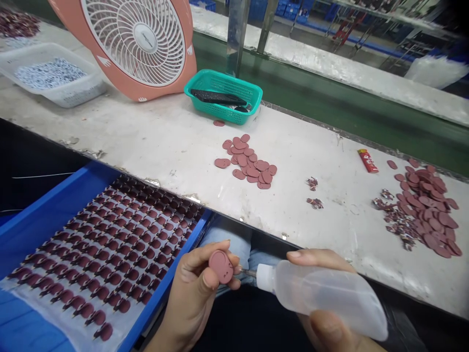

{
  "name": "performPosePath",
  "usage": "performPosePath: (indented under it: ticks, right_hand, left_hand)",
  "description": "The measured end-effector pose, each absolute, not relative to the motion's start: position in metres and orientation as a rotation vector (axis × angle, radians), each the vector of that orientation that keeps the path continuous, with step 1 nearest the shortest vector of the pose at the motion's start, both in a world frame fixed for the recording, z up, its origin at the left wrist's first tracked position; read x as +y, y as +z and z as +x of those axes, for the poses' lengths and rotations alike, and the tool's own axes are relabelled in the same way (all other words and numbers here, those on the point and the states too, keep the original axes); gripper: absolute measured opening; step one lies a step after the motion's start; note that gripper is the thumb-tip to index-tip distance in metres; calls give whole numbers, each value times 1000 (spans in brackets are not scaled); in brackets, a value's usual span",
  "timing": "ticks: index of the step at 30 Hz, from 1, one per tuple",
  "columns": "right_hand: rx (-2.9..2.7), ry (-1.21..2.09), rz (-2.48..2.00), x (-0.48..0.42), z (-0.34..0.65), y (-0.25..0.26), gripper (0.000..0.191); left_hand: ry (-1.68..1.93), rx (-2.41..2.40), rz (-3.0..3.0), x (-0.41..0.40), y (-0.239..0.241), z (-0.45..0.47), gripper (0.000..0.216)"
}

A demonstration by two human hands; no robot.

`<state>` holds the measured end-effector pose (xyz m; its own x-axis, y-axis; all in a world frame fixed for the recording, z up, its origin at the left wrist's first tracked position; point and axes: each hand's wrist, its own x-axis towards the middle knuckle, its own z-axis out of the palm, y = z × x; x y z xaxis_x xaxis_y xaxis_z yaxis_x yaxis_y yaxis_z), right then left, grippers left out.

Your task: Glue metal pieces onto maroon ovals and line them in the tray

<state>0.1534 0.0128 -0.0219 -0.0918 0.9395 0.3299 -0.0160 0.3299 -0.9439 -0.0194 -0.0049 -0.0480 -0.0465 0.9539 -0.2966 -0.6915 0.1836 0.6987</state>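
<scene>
My left hand [192, 293] pinches a rounded maroon piece [221, 267] between thumb and fingers. My right hand [326, 328] grips a translucent plastic squeeze bottle [322, 298] on its side. The bottle's thin metal nozzle [249, 273] points at the maroon piece and ends right by its edge, beside my left fingertips. Whether the nozzle touches the piece is hidden. Below my left hand lies a blue tray [66, 195] holding rows of similar maroon pieces on a clear plastic sheet.
A worn white bench [154, 146] runs ahead, holding loose piles of maroon pieces [247, 161] [427, 210], small scraps [312, 183], a red packet [368, 161], a teal basket [223, 95], a white basket [51, 73] and a pink fan [139, 44]. A green conveyor belt [330, 93] lies behind.
</scene>
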Motion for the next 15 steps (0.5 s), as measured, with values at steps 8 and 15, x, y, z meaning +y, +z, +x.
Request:
performPosePath:
  ticks: [8, 15]
  right_hand:
    - [-1439, 969, -917, 18, 154, -16, 33]
    - [-1352, 1107, -935, 19, 158, -22, 29]
  left_hand:
    - [1360, 868, 369, -8, -50, -20, 34]
    - [1342, 911, 383, -6, -51, -19, 36]
